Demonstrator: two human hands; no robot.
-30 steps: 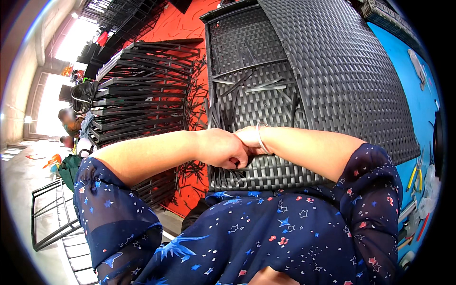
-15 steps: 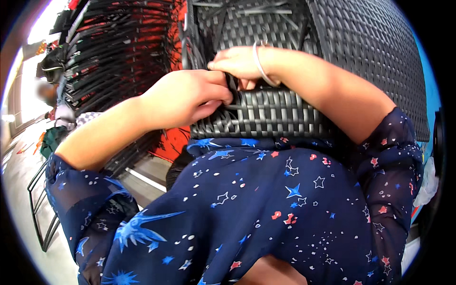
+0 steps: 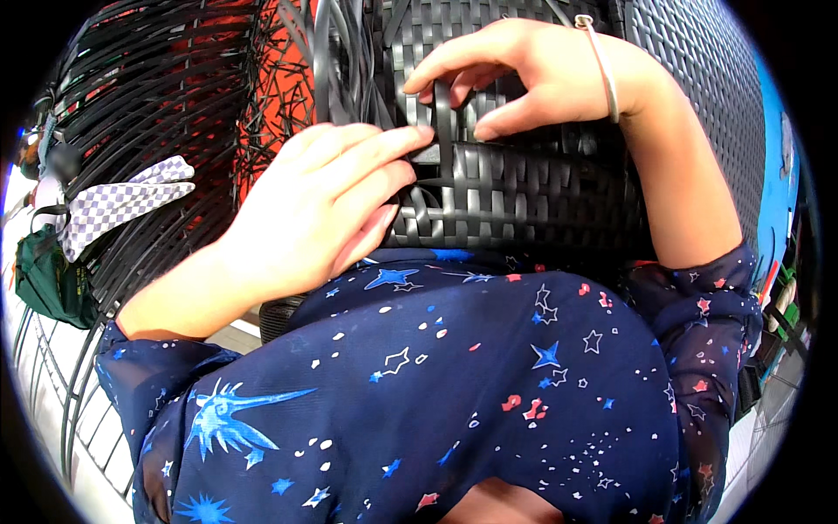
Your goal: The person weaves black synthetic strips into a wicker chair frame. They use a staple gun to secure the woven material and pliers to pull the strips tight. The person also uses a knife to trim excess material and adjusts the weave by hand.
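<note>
A black woven wicker piece (image 3: pixel 532 205) of flat plastic strips lies right in front of me, against my lap. My left hand (image 3: pixel 336 196) rests at its left edge, fingers stretched out, the index fingertip touching the weave. My right hand (image 3: pixel 541 74), with a pale bangle on the wrist, arches above the weave, fingers curved and thumb apart. One flat black strip (image 3: pixel 445 131) stands up between the two hands, its upper end by my right fingers. Whether those fingers touch it I cannot tell.
Long loose black strips (image 3: pixel 340 61) hang at the woven piece's far left. Stacked black wicker (image 3: pixel 148 96) with cut strip ends over red material (image 3: pixel 284 65) lies left. Beside it are a checkered cloth (image 3: pixel 127 201) and dark green fabric (image 3: pixel 52 275). A larger woven panel (image 3: pixel 698 87) curves at right.
My hands have moved apart: the right has lifted off the weave toward the far right, and the left has opened its fingers. A strip now stands up between them. The view has shifted a little.
</note>
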